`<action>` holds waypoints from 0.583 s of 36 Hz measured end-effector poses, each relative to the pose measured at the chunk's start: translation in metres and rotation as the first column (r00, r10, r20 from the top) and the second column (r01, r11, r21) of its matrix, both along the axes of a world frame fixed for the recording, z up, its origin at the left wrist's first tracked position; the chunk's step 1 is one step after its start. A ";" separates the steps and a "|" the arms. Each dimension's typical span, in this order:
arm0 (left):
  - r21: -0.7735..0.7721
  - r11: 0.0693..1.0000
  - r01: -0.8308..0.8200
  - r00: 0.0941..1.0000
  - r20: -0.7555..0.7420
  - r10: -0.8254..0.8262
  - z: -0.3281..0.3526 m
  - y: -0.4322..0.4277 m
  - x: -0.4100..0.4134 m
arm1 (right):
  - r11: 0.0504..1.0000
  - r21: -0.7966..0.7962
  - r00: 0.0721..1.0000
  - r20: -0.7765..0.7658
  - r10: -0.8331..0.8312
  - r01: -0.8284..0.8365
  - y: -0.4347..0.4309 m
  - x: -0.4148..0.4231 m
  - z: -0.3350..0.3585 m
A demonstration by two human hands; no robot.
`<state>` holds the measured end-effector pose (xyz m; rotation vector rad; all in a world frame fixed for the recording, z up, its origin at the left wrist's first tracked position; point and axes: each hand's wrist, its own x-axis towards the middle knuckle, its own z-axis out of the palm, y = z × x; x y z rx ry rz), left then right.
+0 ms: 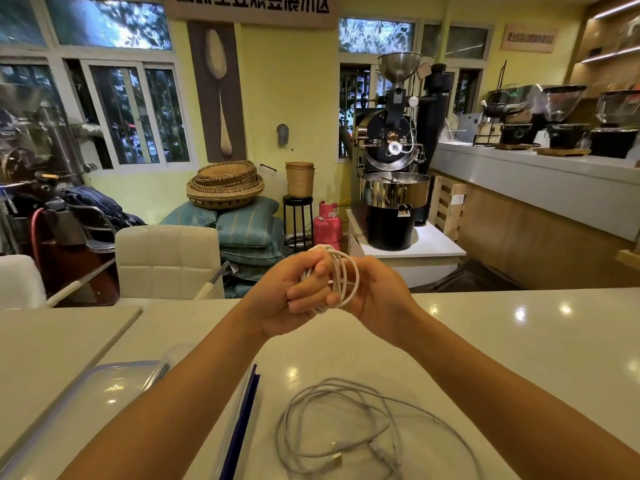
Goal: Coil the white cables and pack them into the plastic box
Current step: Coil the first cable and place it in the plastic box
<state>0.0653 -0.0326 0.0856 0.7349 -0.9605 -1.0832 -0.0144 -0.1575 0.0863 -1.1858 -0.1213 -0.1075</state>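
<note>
A: What sits farthest left of the loose cable pile?

B: A clear plastic box with a blue-trimmed rim on the glossy white table. Its far end is hidden behind the left forearm. Just beside the pile's left edge stands a thin clear panel with a dark blue edge, tilted up on its side; I cannot tell whether it is the box's lid.

A: And the pile itself?

B: A slack tangle of white cable lying flat on the table between the two forearms, with two pale metal plug ends showing near its front.

A: Where are the hands?

B: Raised beyond the pile, above the table's far edge, pressed together. The left hand is closed, its fingers curled around a bundle of white cable loops. The right hand is closed too, cupping the right side of the same bundle, with the loops arching over its fingers.

A: Anything further right of the pile?

B: Only bare table with lamp reflections.
</note>
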 end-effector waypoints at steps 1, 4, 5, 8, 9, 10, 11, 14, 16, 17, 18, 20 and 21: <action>0.011 1.000 -0.018 1.000 0.002 0.018 0.001 0.001 0.000 | 1.000 0.011 1.000 -0.001 0.024 -0.024 0.000 0.000 0.000; 0.058 0.995 -0.078 0.997 -0.019 0.079 0.006 0.002 0.000 | 0.997 0.034 0.998 0.006 0.067 -0.067 -0.002 0.002 0.001; 0.079 0.991 -0.105 0.994 -0.022 0.107 0.007 0.002 0.000 | 0.997 0.025 0.997 0.004 0.072 -0.073 -0.002 0.003 0.000; 0.126 0.975 -0.182 0.983 -0.005 0.184 0.008 0.003 0.000 | 0.992 -0.114 0.999 0.015 0.047 -0.045 -0.001 0.006 -0.002; 0.139 0.970 -0.200 0.979 -0.008 0.203 0.009 0.003 0.000 | 0.987 -0.161 0.999 0.021 0.026 -0.022 -0.001 0.007 -0.003; 0.154 0.963 -0.223 0.974 -0.014 0.228 0.009 0.004 0.001 | 0.982 -0.191 1.000 0.028 0.001 0.004 -0.001 0.007 -0.004; 0.170 0.954 -0.248 0.967 -0.010 0.254 0.010 0.005 0.001 | 0.977 -0.213 0.999 0.035 -0.023 0.030 0.000 0.007 -0.005; 0.209 0.927 -0.311 0.950 0.045 0.308 0.012 0.007 0.001 | 0.953 -0.294 0.997 0.037 -0.071 0.079 -0.001 0.009 -0.007; 0.238 0.908 -0.345 0.938 0.119 0.326 0.012 0.007 0.001 | 0.925 -0.365 0.994 0.026 -0.103 0.105 -0.001 0.010 -0.008; 0.255 0.892 -0.372 0.926 0.166 0.339 0.012 0.007 0.002 | 0.908 -0.400 0.992 0.022 -0.123 0.121 -0.001 0.011 -0.008; 0.274 0.871 -0.408 0.909 0.214 0.358 0.011 0.007 0.003 | 0.890 -0.435 0.990 0.021 -0.141 0.136 -0.002 0.012 -0.008; 0.302 0.813 -0.498 0.853 0.339 0.397 0.011 0.007 0.004 | 0.855 -0.494 0.985 0.022 -0.170 0.159 -0.004 0.012 -0.007; 0.308 0.780 -0.545 0.815 0.411 0.407 0.011 0.007 0.004 | 0.841 -0.516 0.983 0.022 -0.181 0.166 -0.005 0.013 -0.007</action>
